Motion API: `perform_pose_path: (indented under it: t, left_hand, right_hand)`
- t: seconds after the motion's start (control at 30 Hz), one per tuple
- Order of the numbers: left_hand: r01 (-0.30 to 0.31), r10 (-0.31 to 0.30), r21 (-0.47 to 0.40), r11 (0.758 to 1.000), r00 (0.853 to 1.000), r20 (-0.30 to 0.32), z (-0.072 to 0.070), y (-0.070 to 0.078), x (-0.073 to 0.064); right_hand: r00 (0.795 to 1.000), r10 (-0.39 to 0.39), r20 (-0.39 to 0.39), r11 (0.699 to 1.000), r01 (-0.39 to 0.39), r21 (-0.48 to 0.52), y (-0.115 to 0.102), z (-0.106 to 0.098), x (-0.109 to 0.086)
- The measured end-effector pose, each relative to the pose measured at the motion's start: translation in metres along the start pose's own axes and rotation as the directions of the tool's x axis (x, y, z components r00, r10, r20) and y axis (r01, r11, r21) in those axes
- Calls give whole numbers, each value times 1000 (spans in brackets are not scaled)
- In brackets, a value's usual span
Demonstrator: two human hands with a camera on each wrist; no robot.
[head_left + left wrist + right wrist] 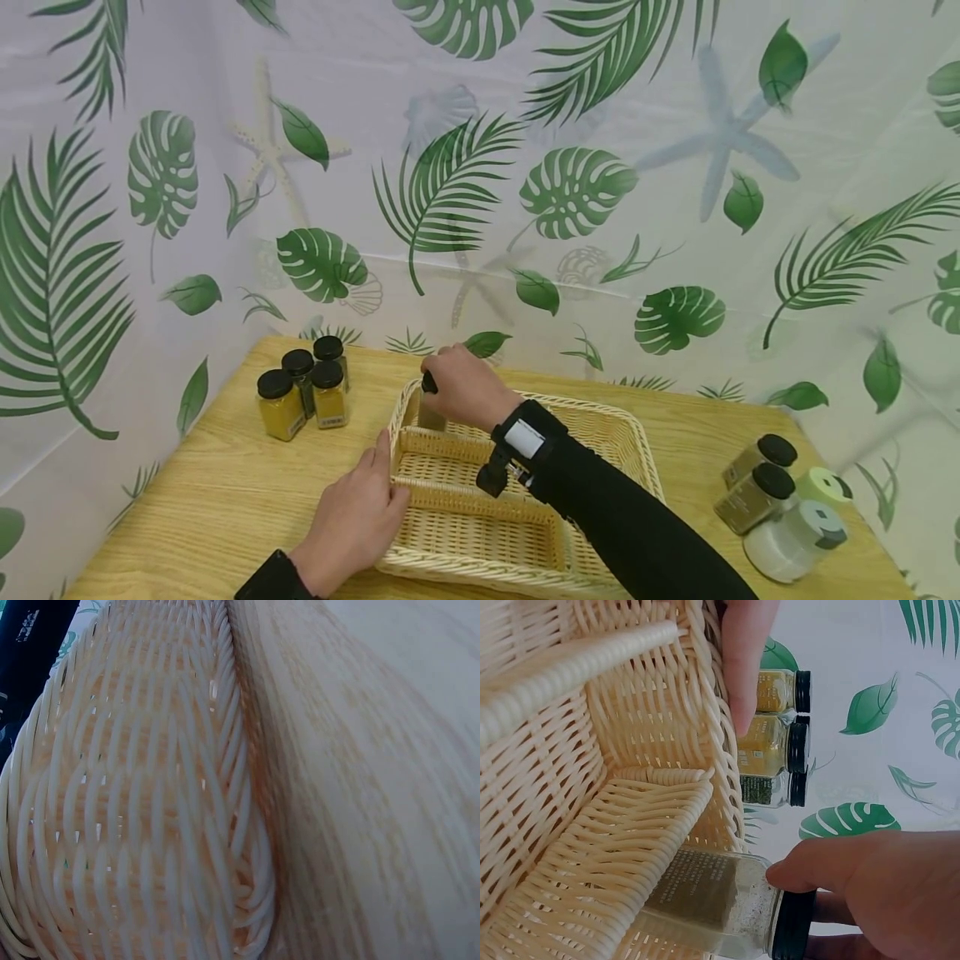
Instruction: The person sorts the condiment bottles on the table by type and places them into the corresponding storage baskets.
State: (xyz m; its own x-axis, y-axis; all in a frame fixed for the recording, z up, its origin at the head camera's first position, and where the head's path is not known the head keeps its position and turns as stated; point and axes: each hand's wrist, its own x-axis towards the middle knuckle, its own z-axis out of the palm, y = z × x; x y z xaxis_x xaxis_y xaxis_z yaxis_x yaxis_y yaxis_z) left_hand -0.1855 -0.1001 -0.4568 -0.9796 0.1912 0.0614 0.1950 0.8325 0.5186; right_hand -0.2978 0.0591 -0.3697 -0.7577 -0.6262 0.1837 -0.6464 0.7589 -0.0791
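Black sleeve (637, 525), right hand (468, 387) gripping jar (720, 900)

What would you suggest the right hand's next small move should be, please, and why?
Probably settle the jar down in the basket's far-left corner: the right hand holds it at its black lid, its body is partly behind the divider, and the left hand holds the rim.

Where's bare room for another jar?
Bare: the table in front of the left jars, left of the left hand; and between the basket and the far-right containers. Crowded: the basket's back-left corner, where the right hand holds a jar.
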Motion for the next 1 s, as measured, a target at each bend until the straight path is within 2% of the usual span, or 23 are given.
perform_pose_path:
  t: [0.4,0.7,1.0]
  left_hand:
    - [-7,7,9,1000,1000,-4,3,1,0]
    - [-10,10,20,1000,1000,-22,4,1,-1]
    - [-8,9,3,1000,1000,-22,3,0,-1]
  right_hand:
    - [1000,17,13,1000,-18,24,2,-1,-5]
    - [998,60,26,998,-60,-5,2,-3,-9]
    - [995,98,-5,994,-98,-42,10,-16,-19]
